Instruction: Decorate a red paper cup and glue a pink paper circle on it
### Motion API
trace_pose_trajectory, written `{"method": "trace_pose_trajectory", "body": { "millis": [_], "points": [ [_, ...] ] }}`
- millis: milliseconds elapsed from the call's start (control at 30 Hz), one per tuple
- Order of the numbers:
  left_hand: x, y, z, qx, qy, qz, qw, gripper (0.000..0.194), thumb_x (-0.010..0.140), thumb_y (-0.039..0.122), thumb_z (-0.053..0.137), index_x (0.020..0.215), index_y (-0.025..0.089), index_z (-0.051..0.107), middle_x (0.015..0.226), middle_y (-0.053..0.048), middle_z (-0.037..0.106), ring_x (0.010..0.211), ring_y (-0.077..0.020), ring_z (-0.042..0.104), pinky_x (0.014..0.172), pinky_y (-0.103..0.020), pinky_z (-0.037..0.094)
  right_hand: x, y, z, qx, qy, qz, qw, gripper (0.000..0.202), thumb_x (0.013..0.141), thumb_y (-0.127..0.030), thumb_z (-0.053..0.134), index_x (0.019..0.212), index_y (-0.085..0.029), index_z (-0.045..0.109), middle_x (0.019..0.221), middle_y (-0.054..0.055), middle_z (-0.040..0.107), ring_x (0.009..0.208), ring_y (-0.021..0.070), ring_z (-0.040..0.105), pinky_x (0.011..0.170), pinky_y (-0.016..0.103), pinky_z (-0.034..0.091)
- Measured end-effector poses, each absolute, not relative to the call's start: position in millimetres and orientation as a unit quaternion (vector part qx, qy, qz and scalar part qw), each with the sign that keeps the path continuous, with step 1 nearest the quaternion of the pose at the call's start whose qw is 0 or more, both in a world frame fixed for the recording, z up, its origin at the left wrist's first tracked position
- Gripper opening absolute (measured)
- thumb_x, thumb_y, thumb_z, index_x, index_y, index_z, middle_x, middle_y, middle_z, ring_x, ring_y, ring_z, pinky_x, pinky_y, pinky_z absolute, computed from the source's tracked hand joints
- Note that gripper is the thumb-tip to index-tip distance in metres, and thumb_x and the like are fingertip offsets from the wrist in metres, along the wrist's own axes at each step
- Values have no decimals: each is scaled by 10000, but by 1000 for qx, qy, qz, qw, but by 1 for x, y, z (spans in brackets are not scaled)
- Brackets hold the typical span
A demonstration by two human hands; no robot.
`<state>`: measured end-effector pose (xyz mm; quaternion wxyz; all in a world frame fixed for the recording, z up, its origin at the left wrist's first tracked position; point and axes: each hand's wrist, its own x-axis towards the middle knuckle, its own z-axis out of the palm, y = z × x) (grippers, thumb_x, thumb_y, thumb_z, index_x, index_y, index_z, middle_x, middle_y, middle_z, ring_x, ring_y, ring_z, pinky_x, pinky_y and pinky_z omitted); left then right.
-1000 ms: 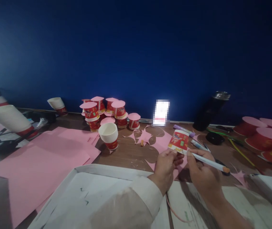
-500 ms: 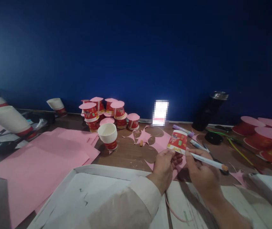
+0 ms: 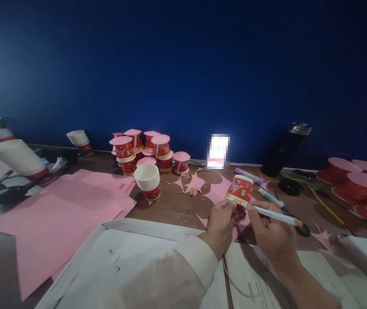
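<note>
My left hand (image 3: pixel 221 227) is closed on the lower edge of a red printed paper cup (image 3: pixel 240 189), which is tilted above the pink scraps. A white marker-like pen (image 3: pixel 278 215) with an orange end is gripped in my right hand (image 3: pixel 275 238). The pen's other tip is at the cup's lower edge, hidden by the fingers. Beneath the hands lies pink paper with round cut-outs (image 3: pixel 217 192). To the left, a stack of white and red paper cups (image 3: pixel 147 179) stands upright.
Red cups topped with pink discs (image 3: pixel 123 148) are piled at the back left, with more (image 3: pixel 364 184) at the right. Pink sheets (image 3: pixel 61 219) cover the left side. A black flask (image 3: pixel 282 150), scissors (image 3: pixel 302 228) and a purple tube (image 3: pixel 248 176) lie beyond my right hand.
The view has shifted slightly, so the table things sit a little further right. The pen's orange end has moved slightly left and up. Both hands keep their holds.
</note>
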<state>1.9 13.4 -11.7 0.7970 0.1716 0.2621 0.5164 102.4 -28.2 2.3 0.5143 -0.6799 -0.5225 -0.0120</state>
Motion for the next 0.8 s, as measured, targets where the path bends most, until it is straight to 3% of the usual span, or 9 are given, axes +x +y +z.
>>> {"method": "trace_pose_trajectory", "body": {
  "millis": [367, 567, 800],
  "points": [
    [3, 14, -16, 194, 254, 507, 801, 439, 536, 388, 948, 775, 101, 717, 748, -65, 678, 708, -138, 622, 767, -286, 494, 107, -26, -5, -651, -548, -34, 525, 342, 905, -535, 608, 924, -214, 722, 920, 92, 771, 860, 249, 723, 783, 358, 559],
    [2, 12, -11, 194, 255, 508, 799, 391, 527, 373, 942, 693, 117, 698, 688, -32, 640, 666, -119, 586, 740, -271, 489, 108, -25, -5, -627, -581, -64, 514, 288, 919, -484, 609, 897, -219, 719, 881, 76, 763, 835, 233, 721, 766, 338, 559],
    [3, 11, -12, 189, 245, 507, 804, 422, 523, 370, 955, 751, 109, 713, 727, -45, 671, 679, -120, 602, 720, -253, 492, 105, -26, -4, -640, -572, -65, 508, 290, 910, -489, 612, 887, -221, 718, 877, 72, 761, 824, 230, 719, 736, 335, 555]
  ]
}}
